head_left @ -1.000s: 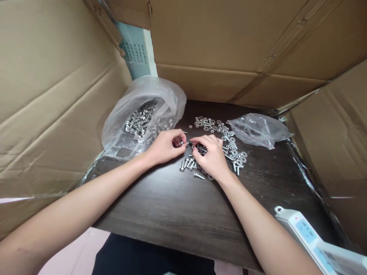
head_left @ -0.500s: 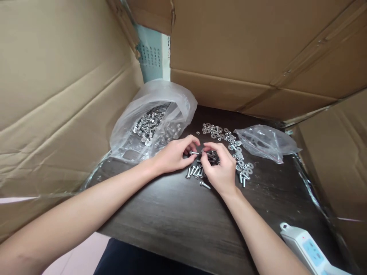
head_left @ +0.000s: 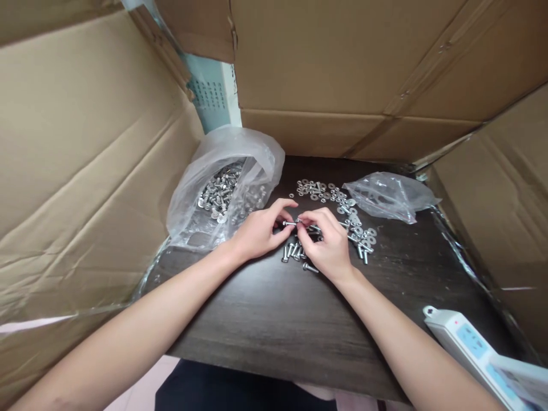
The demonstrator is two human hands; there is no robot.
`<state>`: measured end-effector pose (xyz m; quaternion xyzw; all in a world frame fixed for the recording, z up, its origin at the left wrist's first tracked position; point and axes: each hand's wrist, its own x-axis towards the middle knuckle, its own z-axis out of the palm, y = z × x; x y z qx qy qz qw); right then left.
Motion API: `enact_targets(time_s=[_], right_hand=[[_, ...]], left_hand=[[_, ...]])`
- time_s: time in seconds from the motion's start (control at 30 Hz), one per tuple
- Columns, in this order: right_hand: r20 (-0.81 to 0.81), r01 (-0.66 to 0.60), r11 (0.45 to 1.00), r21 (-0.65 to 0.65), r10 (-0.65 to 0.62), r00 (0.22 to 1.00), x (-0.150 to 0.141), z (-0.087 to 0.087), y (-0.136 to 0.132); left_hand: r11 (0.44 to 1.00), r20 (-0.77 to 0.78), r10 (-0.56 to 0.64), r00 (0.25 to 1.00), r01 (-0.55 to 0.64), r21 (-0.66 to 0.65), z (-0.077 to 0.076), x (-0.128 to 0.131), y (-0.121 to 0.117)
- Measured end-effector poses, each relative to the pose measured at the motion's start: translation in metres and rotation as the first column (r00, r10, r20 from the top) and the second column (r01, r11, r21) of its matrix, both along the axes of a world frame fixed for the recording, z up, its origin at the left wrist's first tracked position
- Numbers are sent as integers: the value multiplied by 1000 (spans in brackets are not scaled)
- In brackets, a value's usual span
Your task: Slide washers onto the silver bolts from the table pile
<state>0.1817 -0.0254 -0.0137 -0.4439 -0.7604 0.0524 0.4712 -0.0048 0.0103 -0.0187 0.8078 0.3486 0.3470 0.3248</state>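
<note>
So the bolt point(head_left: 290, 223) is right in the gap between the two hands, up off the table point(head_left: 257, 314), and I'll place everything else from that bolt. The left hand point(head_left: 259, 234) is on its head side, pinching it with thumb and fingers, the index finger lifted above it. The shank points across at the right hand point(head_left: 327, 242), whose thumb and fingertips are pinched together on a small metal piece point(head_left: 298, 220) at the bolt's tip. Nut or washer? Too tiny to tell, and I can't tell if it's on the thread.

Just on the near side of the bolt there's a little row of loose bolts point(head_left: 293, 252), plus a single bolt point(head_left: 310, 268) a bit nearer the person. Beyond it and to its right, a pile of washers and nuts point(head_left: 314, 190) spreads out. Left of it sits a big plastic bag point(head_left: 257, 140) full of screws point(head_left: 220, 188); well off to its right, a smaller plastic bag point(head_left: 389, 194) lies crumpled past the pile.
</note>
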Motion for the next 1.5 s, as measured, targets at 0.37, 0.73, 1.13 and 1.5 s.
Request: enact_targets(time_s=[0.37, 0.73, 1.13, 1.5], right_hand=[[-74, -83, 995, -52, 79, 994, 4, -8, -3], [-108, -107, 991, -84, 98, 989, 6, -11, -1], [-46, -122, 992, -19, 121, 992, 6, -9, 2], [-144, -121, 981, -152, 99, 985, 6, -9, 2]], left_hand=[[993, -66, 24, 998, -16, 116, -1, 4, -4], [1000, 19, -16, 1000, 15, 27, 1, 4, -4], [1000, 32, -7, 999, 7, -10, 2, 3, -3], [1000, 13, 11, 1000, -11, -6, 1, 3, -2]])
